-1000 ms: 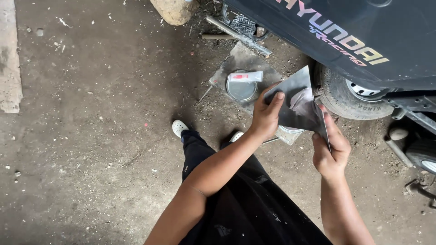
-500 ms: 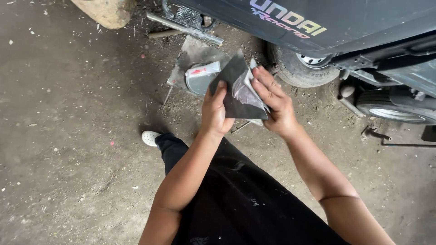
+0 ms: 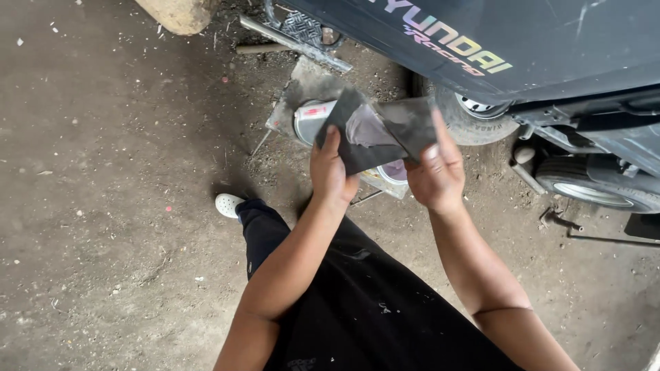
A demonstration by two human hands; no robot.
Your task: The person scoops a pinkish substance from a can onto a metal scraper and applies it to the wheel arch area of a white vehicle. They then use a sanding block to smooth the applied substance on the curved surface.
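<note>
I hold a dark grey sheet of sandpaper (image 3: 377, 130) in front of me with both hands. My left hand (image 3: 331, 173) grips its lower left edge, thumb on top. On the right side my right hand (image 3: 434, 172) lies against the sheet with fingers stretched up along it. The sheet is bent, with a paler worn patch in the middle. Below it on the ground stands a round tin with a grey lid (image 3: 311, 119), partly hidden by the sheet.
A dark vehicle body panel (image 3: 522, 41) fills the upper right, with a small wheel (image 3: 474, 117) under it and another wheel (image 3: 598, 189) further right. A flat piece of board (image 3: 302, 89) lies under the tin. My white shoe (image 3: 229, 204) stands on the dirt floor.
The sheet has been unfolded wider between my hands. My right hand now lies flat along its right side. The view has shifted slightly.
</note>
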